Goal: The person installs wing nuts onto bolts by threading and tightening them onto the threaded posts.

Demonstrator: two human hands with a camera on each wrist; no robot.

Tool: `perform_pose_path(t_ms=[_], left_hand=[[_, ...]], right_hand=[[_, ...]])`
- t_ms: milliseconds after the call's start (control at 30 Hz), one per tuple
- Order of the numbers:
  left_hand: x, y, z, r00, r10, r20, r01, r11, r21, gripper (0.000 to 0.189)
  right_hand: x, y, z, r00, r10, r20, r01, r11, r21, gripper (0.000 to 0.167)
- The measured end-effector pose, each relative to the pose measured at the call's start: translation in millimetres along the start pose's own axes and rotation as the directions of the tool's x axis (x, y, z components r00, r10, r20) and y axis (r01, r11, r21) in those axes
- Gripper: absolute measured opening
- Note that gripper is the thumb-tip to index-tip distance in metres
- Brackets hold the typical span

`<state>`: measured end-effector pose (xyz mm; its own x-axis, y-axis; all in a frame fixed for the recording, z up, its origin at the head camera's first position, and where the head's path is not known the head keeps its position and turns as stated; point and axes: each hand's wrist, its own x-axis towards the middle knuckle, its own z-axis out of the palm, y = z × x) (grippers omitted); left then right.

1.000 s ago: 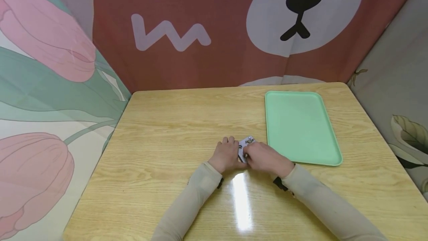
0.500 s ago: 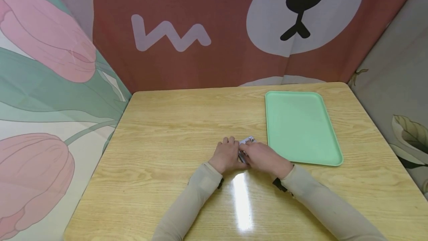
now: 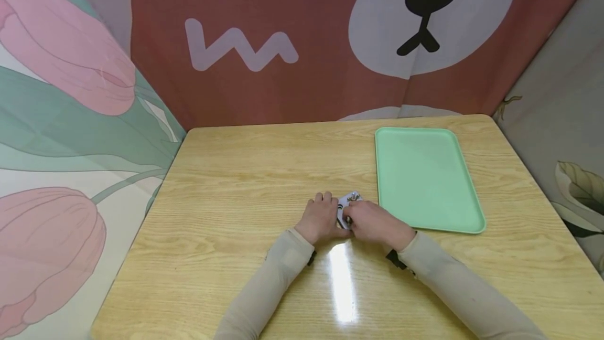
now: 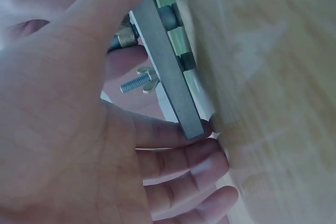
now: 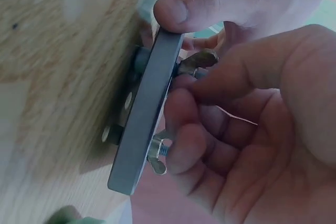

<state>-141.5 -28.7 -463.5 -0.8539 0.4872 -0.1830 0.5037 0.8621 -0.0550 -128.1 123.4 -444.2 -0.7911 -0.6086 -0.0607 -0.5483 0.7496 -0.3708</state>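
A flat grey metal plate [image 3: 343, 211] stands on edge in the wrist views, bolts passing through it. My left hand [image 3: 321, 218] grips it between thumb and fingers, with the thumb over one end. On the plate's far face in the left wrist view, a wing nut [image 4: 149, 80] sits on a threaded bolt. My right hand [image 3: 375, 222] has its fingertips curled at another wing nut [image 5: 199, 61], pinching it. The lower wing nut [image 5: 156, 157] lies just beside the curled fingers. Bolt heads [image 5: 112, 134] stick out on the side facing the table.
A light green tray [image 3: 429, 180] lies on the wooden table [image 3: 245, 167], to the right of and beyond the hands. Printed cloths hang behind the table and along both sides.
Half a second ago the right fingers reached farther over the plate and covered more of it; now they are drawn back as at first. The left hand stays in place.
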Motion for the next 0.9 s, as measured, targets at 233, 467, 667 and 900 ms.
perform_pose_path(t_ms=[233,467,667,900], left_hand=[[2.0,-0.8,2.3,1.0,0.001,-0.011,-0.001,1.0,0.005,0.083],[0.0,-0.5,1.0,1.0,0.008,-0.012,-0.008,1.0,-0.018,0.082],[-1.6,0.6,-0.7,1.0,0.004,-0.012,-0.004,1.0,-0.015,0.085],[-3.3,1.4,-0.8,1.0,0.006,-0.018,-0.006,1.0,0.006,0.082]], right_hand=[[-2.6,2.4,0.7,0.994,-0.054,-0.092,0.046,0.995,-0.089,0.008],[-4.2,2.7,1.2,0.992,-0.069,-0.108,0.055,0.99,-0.134,0.006],[-5.9,0.7,0.2,0.992,-0.058,-0.108,0.043,0.99,-0.137,0.006],[-6.7,-1.4,0.3,0.995,-0.026,-0.096,0.012,0.989,-0.148,0.008]])
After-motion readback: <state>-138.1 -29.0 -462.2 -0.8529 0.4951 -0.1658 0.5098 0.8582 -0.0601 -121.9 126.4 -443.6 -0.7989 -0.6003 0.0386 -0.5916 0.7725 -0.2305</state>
